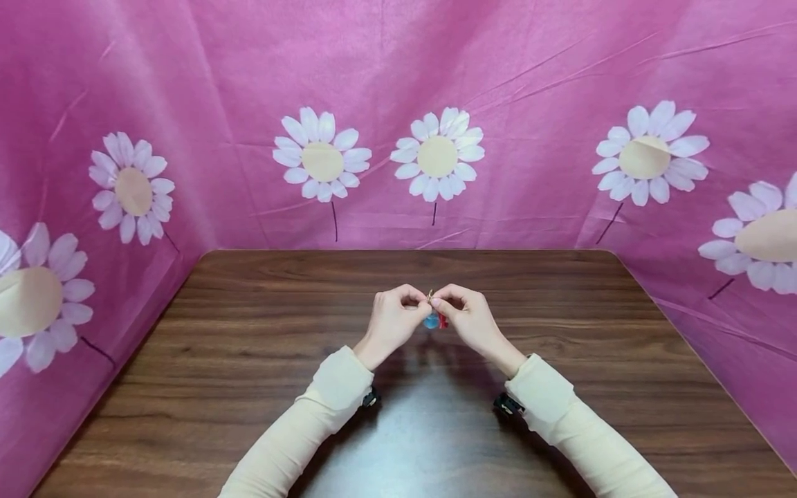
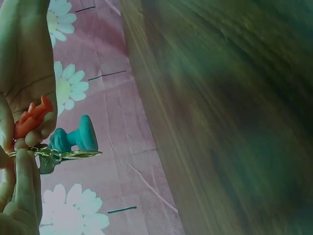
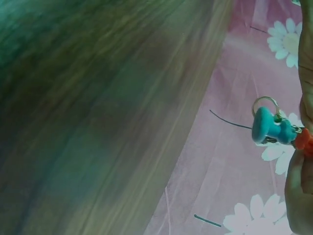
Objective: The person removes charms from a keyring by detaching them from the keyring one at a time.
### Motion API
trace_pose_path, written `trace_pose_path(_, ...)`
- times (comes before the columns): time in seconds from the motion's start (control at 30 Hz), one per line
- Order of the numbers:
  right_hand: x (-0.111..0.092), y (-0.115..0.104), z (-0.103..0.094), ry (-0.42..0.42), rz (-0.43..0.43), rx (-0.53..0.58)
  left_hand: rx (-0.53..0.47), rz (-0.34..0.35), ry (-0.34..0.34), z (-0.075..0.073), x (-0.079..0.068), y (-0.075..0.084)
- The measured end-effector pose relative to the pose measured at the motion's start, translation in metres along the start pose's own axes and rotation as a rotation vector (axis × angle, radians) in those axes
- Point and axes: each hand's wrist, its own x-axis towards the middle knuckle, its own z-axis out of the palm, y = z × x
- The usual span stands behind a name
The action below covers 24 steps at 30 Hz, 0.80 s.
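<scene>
Both hands meet over the middle of the table and pinch a small keychain between thumbs and fingertips. The left hand [image 1: 394,319] grips its upper metal part from the left, and the right hand [image 1: 471,317] from the right. Below the fingertips hang a blue spool-shaped charm [image 1: 432,321] and a red charm [image 1: 443,321]. In the left wrist view the red charm [image 2: 33,117] lies against the right hand's fingers, near a thin gold chain [image 2: 39,151]. A gold ring [image 3: 265,99] shows beside the blue charm in the right wrist view. The exact link pinched is hidden by the fingers.
A dark wood-grain table [image 1: 249,332] lies under the hands. Pink cloth [image 1: 386,55] with white paper flowers [image 1: 322,161] surrounds its back and sides. A small black device sits at each cream sleeve cuff [image 1: 344,387].
</scene>
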Motion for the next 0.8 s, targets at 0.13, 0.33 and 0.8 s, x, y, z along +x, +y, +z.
trace_pose_path(0.13, -0.001, 0.001, 0.0, 0.018, -0.015, -0.032, -0.025, -0.015, -0.002, 0.0, 0.0, 0.002)
trace_pose_path(0.33, 0.0, 0.001, 0.0, -0.011, -0.095, -0.128, -0.069, -0.081, -0.015, -0.001, -0.001, 0.0)
trace_pose_path(0.8, 0.004, 0.004, -0.007, -0.128, -0.042, -0.183, -0.003, -0.085, -0.218, -0.015, -0.002, -0.007)
